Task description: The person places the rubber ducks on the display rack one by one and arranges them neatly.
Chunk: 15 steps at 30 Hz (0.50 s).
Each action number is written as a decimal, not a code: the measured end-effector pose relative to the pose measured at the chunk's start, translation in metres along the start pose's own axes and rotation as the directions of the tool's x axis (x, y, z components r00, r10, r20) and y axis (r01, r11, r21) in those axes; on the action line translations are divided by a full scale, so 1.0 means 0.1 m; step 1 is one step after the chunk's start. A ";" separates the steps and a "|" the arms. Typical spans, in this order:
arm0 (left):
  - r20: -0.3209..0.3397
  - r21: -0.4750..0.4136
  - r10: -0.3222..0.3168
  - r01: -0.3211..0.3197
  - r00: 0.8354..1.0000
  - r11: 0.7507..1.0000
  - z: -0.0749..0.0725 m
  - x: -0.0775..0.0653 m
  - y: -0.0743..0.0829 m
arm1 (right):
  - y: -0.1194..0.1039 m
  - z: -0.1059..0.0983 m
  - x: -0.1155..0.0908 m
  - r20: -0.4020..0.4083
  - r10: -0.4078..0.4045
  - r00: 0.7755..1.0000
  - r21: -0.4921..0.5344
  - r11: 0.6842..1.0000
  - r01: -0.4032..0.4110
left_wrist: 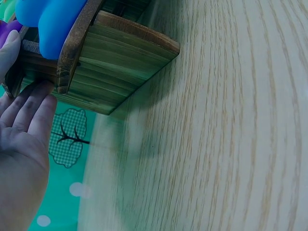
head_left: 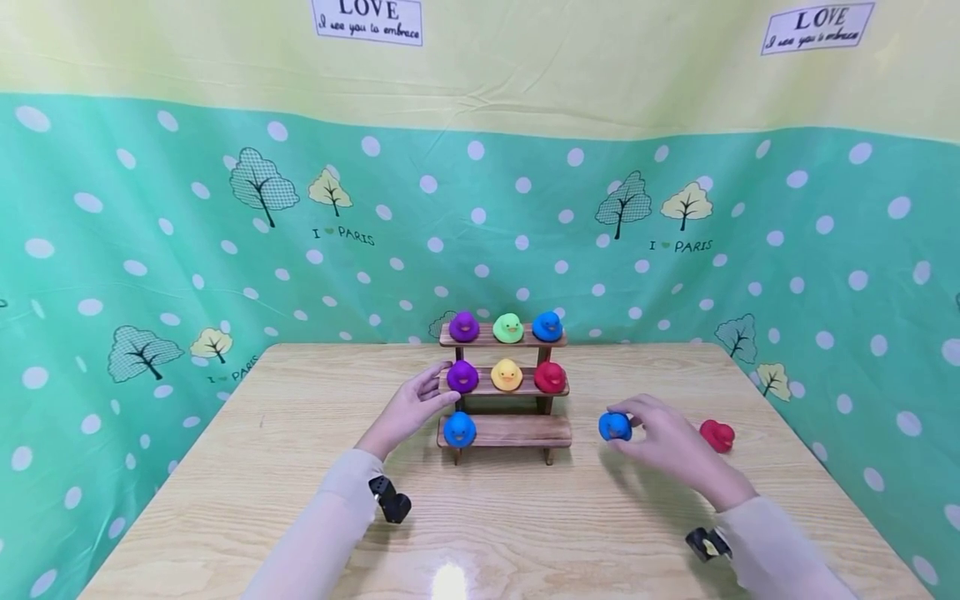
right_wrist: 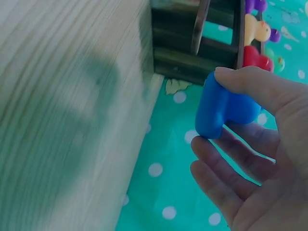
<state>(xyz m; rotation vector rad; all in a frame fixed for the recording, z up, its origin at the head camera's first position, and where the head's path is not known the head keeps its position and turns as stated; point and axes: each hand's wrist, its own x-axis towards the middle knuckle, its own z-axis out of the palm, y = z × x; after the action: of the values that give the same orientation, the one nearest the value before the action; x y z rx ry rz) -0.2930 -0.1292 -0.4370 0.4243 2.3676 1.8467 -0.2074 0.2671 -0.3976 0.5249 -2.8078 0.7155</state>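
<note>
My right hand [head_left: 663, 437] pinches a blue rubber duck [head_left: 615, 426] between thumb and fingers, held over the table to the right of a wooden three-tier stand [head_left: 517, 431]. In the right wrist view the thumb [right_wrist: 236, 79] lies on top of the duck, and the lower fingers spread away from it. My left hand [head_left: 412, 408] is at the stand's left end, by the purple duck [head_left: 462, 377] on the middle tier. Its fingers [left_wrist: 36, 108] extend loosely beside the wood in the left wrist view. Another blue duck [head_left: 459, 430] sits at the bottom tier's left end.
Purple [head_left: 464, 327], green [head_left: 508, 328] and blue [head_left: 547, 327] ducks stand along the top tier. The middle tier also bears yellow [head_left: 507, 375] and red [head_left: 551, 377] ducks. One red duck [head_left: 717, 436] lies on the table [head_left: 315, 417], right of my right hand. A patterned cloth [head_left: 525, 208] surrounds the table.
</note>
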 end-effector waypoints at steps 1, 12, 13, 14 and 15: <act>0.003 0.001 -0.005 0.005 1.000 1.000 0.00 -0.01 0.02 | -0.03 0.01 0.01 0.001 -0.014 1.000 0.010 1.000 0.014; 0.003 0.008 -0.005 0.005 1.000 1.000 0.01 -0.02 0.04 | -0.31 0.17 0.15 0.009 -0.147 0.989 0.104 0.984 0.145; 0.000 0.011 0.000 0.000 1.000 1.000 0.00 -0.01 0.02 | -0.34 0.19 0.17 0.012 -0.155 0.988 0.110 0.982 0.153; -0.002 0.012 0.005 -0.005 1.000 1.000 0.00 0.00 0.00 | -0.36 0.21 0.18 0.015 -0.162 0.987 0.114 0.981 0.159; -0.003 0.013 0.008 -0.008 1.000 1.000 0.00 0.01 -0.02 | -0.38 0.22 0.19 0.017 -0.167 0.986 0.114 0.980 0.164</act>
<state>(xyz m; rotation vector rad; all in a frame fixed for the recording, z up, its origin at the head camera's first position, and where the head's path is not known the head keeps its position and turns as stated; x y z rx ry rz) -0.2940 -0.1295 -0.4385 0.4332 2.3851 1.8375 -0.2128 0.2192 -0.3956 0.7834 -2.7184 0.8390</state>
